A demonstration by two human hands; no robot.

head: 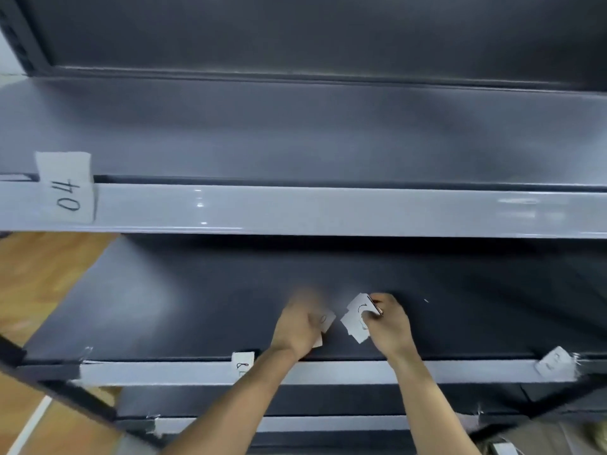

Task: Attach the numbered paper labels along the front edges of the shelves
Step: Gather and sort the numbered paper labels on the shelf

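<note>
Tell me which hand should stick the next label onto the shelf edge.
Probably the left hand: it pinches one separate label, while the right hand is occupied gripping the stack of labels.

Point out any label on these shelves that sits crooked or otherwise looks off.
The right-end label on the lower shelf edge sits tilted, a corner poking above the edge, unlike the middle label further left. The 04 label on the upper shelf edge is straight, its number running sideways.
</note>
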